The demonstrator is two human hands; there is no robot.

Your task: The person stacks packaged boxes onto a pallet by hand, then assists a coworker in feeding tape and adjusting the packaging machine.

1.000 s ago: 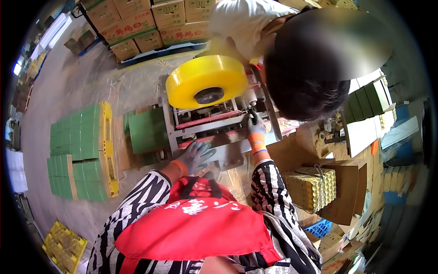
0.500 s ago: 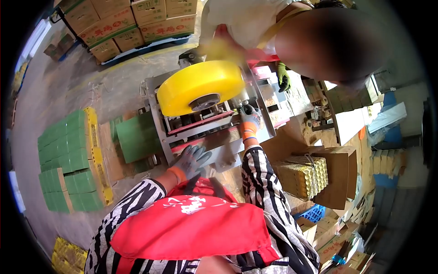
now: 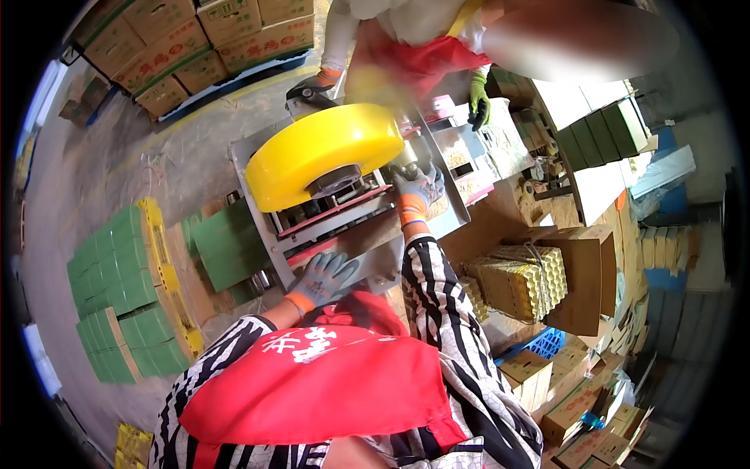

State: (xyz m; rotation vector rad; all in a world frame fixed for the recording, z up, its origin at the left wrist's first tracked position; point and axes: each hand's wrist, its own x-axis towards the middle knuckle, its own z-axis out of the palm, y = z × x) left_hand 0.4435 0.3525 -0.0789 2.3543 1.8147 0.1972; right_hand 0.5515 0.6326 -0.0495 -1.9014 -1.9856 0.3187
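Apron: the wearer's red apron [image 3: 312, 391] is nearest, between two striped sleeves.
Left hand: the gloved left hand [image 3: 324, 277] lies at the machine's near edge, fingers spread apart and nothing held, much as half a second ago.
Right hand: the gloved right hand [image 3: 419, 186] remains beside the metal cylinder [image 3: 408, 166], with more of its back showing now; whether the fingers are clamped on the cylinder, I cannot tell.
Machine: the grey-framed machine [image 3: 445, 225] is straight ahead of the wearer, a little farther left in view than before.
Tape: the big yellow roll [image 3: 320, 152] sits over the machine's frame, its dark core facing the wearer.
Green box: one green box [image 3: 234, 246] lies just left of the machine.
Egg trays: a tied stack of egg trays [image 3: 516, 281] is to the right.
Co-worker: the head has shifted up and away, uncovering more of the red front; a green glove [image 3: 480, 102] hangs beyond the machine, and an orange cuff [image 3: 328, 76] now shows behind the roll.
Cartons: printed cartons [image 3: 168, 47] stand farthest, upper left.
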